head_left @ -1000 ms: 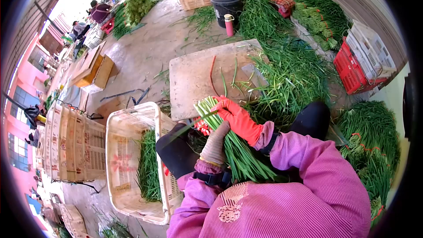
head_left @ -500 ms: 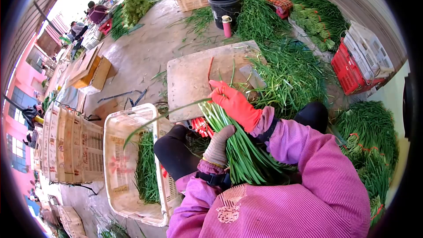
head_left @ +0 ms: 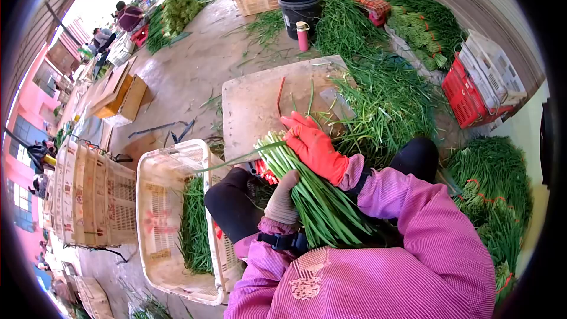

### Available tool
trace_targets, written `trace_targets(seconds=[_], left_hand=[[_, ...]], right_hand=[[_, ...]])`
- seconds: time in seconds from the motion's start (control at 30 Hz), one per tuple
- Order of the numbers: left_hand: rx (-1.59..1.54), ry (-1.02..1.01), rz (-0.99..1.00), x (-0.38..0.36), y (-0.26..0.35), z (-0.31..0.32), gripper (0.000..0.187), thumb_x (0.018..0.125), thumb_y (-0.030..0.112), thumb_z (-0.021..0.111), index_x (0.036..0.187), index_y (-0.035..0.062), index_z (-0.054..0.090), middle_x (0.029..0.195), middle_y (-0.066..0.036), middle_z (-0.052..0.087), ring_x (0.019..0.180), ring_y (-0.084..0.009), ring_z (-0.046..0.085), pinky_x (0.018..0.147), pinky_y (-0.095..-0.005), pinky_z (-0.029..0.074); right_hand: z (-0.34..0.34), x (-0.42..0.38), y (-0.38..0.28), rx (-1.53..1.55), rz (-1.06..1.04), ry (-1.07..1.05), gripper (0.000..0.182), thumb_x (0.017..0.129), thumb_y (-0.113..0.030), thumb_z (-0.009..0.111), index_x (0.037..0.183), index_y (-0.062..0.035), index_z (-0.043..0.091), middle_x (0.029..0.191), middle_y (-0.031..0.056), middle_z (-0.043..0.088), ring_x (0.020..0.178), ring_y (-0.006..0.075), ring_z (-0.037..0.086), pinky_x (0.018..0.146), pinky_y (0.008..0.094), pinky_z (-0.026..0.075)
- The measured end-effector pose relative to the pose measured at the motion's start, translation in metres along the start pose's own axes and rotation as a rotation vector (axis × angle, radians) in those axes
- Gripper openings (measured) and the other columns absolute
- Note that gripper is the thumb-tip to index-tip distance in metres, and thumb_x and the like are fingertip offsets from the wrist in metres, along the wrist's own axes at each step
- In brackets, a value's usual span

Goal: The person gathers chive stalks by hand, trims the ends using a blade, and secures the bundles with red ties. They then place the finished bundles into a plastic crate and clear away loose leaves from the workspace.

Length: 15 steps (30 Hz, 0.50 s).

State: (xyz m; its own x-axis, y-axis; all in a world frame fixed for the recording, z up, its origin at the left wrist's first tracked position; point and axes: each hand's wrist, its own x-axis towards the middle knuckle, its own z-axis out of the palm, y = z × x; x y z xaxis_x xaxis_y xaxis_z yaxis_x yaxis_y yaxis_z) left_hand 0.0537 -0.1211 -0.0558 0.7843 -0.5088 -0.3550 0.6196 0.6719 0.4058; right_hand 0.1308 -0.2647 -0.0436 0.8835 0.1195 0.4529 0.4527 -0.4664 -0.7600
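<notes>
While the bunch of garlic chives (head_left: 325, 207) slants across the centre of the frame, the left hand (head_left: 282, 202) clasps its stems and the right hand (head_left: 316, 149) lies over the pale ends, its grip unclear; this looks like tidying, and clearing the stray leaf (head_left: 230, 160), jutting left over the plastic crate (head_left: 155, 201), would call for steady left-hand support

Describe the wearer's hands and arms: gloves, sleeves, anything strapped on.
Left hand: pale, ribbed knit glove. Right hand: smooth orange-red glove. Both arms: pink-purple, finely checked sleeves, each with a dark band near the wrist; the left band has a black buckle.
</notes>
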Motion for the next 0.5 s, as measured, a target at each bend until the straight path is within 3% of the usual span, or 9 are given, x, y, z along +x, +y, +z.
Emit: trace_targets(seconds=[0.1,0.2,0.3,0.37,0.4,0.47,0.5], left_hand=[[-0.018,0.014,-0.028,-0.003,0.002,0.007,0.041,0.085,0.029,0.069,0.114,0.0023,0.058,0.102,-0.011,0.067,0.090,-0.0261,0.067,0.083,-0.0410,0.056],[-0.003,0.077,-0.023,0.002,0.000,0.011,0.035,0.085,0.027,0.069,0.108,0.0027,0.061,0.096,-0.010,0.068,0.084,-0.0254,0.067,0.079,-0.0401,0.057],[-0.002,0.118,-0.030,0.002,0.001,0.016,0.030,0.085,0.025,0.069,0.103,0.0025,0.062,0.091,-0.011,0.068,0.080,-0.0250,0.067,0.075,-0.0393,0.058],[-0.001,0.116,-0.060,0.001,0.004,0.020,0.032,0.084,0.024,0.069,0.105,0.0016,0.062,0.091,-0.011,0.068,0.079,-0.0243,0.067,0.074,-0.0387,0.058],[0.000,0.114,-0.059,0.000,0.003,0.022,0.032,0.084,0.024,0.069,0.105,0.0016,0.062,0.091,-0.011,0.068,0.079,-0.0243,0.067,0.074,-0.0387,0.058],[0.062,0.056,-0.053,0.001,0.001,0.024,0.034,0.084,0.024,0.069,0.108,0.0006,0.061,0.092,-0.011,0.068,0.079,-0.0234,0.067,0.073,-0.0378,0.058],[0.064,0.053,-0.056,0.001,0.001,0.024,0.034,0.084,0.024,0.069,0.108,0.0006,0.061,0.092,-0.011,0.068,0.079,-0.0234,0.067,0.073,-0.0378,0.058]], right_hand=[[-0.001,-0.002,0.006,-0.109,-0.101,0.023,0.030,0.096,-0.019,0.055,0.123,-0.0048,0.060,0.131,0.0115,0.059,0.135,0.0347,0.041,0.113,0.0440,0.026],[-0.002,-0.004,0.004,-0.287,-0.269,0.096,0.031,0.096,-0.018,0.055,0.124,-0.0043,0.060,0.130,0.0105,0.060,0.133,0.0344,0.042,0.111,0.0428,0.030],[0.009,-0.002,0.006,-0.035,-0.116,0.120,0.025,0.092,-0.018,0.060,0.115,-0.0072,0.064,0.129,0.0098,0.060,0.134,0.0327,0.043,0.112,0.0402,0.030],[0.013,0.001,0.009,0.121,0.080,0.120,0.022,0.094,-0.018,0.058,0.109,-0.0043,0.066,0.116,0.0134,0.066,0.121,0.0333,0.054,0.103,0.0368,0.041],[0.011,0.005,0.012,0.120,0.077,0.121,0.022,0.094,-0.018,0.058,0.109,-0.0043,0.066,0.116,0.0134,0.066,0.121,0.0333,0.054,0.103,0.0368,0.041],[0.000,0.025,0.020,0.570,0.357,0.078,0.023,0.095,-0.021,0.056,0.106,-0.0034,0.067,0.102,0.0153,0.069,0.103,0.0330,0.063,0.091,0.0351,0.049],[-0.012,0.038,0.026,0.446,0.317,0.117,0.026,0.095,-0.022,0.056,0.109,-0.0041,0.066,0.097,0.0144,0.069,0.096,0.0320,0.065,0.088,0.0348,0.050]])
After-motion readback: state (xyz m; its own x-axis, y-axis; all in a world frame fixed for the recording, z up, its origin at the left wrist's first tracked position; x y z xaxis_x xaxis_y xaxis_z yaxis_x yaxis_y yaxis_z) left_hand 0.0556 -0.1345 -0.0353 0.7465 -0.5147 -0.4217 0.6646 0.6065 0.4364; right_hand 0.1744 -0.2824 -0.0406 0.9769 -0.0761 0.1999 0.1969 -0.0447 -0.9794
